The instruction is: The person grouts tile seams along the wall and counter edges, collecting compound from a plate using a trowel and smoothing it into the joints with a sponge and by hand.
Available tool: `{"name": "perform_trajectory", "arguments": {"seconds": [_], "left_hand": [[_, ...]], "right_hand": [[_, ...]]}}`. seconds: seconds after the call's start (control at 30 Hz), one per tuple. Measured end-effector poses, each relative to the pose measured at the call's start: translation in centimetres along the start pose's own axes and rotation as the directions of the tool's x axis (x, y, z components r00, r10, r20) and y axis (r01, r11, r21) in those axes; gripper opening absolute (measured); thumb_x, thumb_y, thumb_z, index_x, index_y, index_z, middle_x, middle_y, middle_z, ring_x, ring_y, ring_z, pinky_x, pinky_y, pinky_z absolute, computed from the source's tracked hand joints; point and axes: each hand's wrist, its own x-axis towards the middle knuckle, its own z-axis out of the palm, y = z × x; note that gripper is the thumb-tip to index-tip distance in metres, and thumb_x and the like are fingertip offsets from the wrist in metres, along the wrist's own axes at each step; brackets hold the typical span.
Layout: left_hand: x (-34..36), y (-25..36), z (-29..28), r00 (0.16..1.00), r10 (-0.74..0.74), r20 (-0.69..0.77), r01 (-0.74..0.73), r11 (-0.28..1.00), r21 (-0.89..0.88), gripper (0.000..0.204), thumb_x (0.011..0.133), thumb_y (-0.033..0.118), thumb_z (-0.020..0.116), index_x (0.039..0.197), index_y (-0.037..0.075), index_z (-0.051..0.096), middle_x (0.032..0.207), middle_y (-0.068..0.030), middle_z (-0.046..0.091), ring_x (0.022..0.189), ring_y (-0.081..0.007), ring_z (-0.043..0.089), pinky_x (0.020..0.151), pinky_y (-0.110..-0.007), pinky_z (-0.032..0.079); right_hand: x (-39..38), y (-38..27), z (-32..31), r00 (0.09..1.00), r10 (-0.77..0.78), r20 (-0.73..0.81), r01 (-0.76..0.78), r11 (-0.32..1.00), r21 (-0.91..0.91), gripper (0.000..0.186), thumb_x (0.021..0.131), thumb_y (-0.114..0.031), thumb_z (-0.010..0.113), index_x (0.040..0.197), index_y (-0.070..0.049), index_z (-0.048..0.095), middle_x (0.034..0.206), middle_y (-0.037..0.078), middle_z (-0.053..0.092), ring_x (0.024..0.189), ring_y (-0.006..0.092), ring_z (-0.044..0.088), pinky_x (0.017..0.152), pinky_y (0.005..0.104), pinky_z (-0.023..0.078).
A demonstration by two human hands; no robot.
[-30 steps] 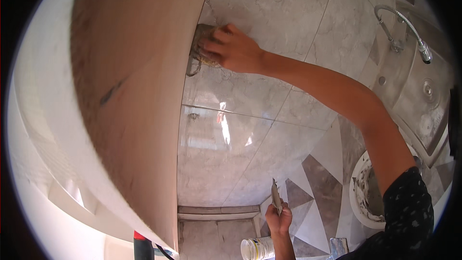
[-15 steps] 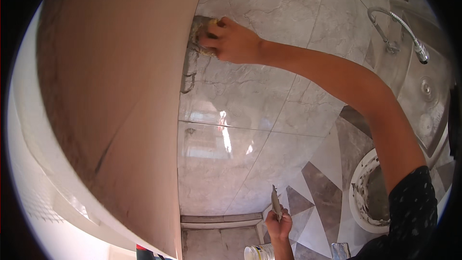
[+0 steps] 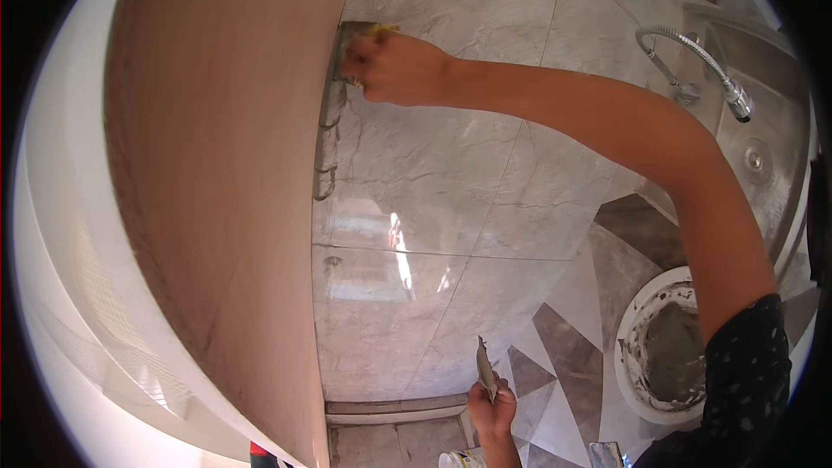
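My right hand (image 3: 390,68) reaches far to the left across the grey marbled tiles (image 3: 416,156). Its fingers close on a yellow-edged piece (image 3: 382,30), mostly hidden under them, and press it to the joint beside a tan panel (image 3: 225,191). Dark grey paste (image 3: 328,143) lies in uneven patches along that joint. Low in the picture my left hand (image 3: 491,407) grips a putty knife (image 3: 485,368), its blade smeared with grey paste and pointing upward, apart from the tiles.
At the right stands a round white bucket (image 3: 626,342) with grey paste inside and on its rim. A steel sink (image 3: 784,152) with a flexible chrome tap (image 3: 693,39) is beyond it. Near my left wrist is a white tub (image 3: 459,459). Patterned triangle tiles (image 3: 568,355) lie between.
My right hand has moved slightly up and left along the joint, and more of the paste strip shows below it. The whole view has shifted a little. My left hand still holds the putty knife.
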Motion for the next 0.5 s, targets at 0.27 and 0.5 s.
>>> {"name": "perform_trajectory", "arguments": {"seconds": [0.27, 0.5], "left_hand": [[-0.6, -0.8, -0.2, 0.995, -0.028, 0.099, 0.022, 0.998, 0.060, 0.024, 0.079, 0.007, 0.041, 0.097, -0.002, 0.052, 0.081, -0.0095, 0.058, 0.066, -0.0163, 0.055, 0.057, -0.025, 0.051], [-0.3, -0.8, -0.1, 0.983, -0.078, 0.169, 0.072, 0.997, 0.038, 0.028, 0.079, 0.008, 0.041, 0.104, -0.001, 0.052, 0.086, -0.0075, 0.060, 0.070, -0.0153, 0.057, 0.063, -0.026, 0.051]], "right_hand": [[-1.4, 5.6, 3.3, 0.855, 0.096, -0.509, -0.177, 0.977, -0.114, 0.002, 0.054, -0.014, 0.062, 0.053, -0.013, 0.064, 0.082, -0.003, 0.055, 0.076, 0.0189, 0.050, 0.052, 0.0237, 0.048], [-1.1, 8.2, 1.1, 0.987, 0.056, -0.152, -0.070, 0.994, -0.087, 0.009, 0.062, -0.008, 0.062, 0.067, -0.013, 0.067, 0.098, 0.000, 0.053, 0.092, 0.0191, 0.050, 0.068, 0.0245, 0.054]]}}
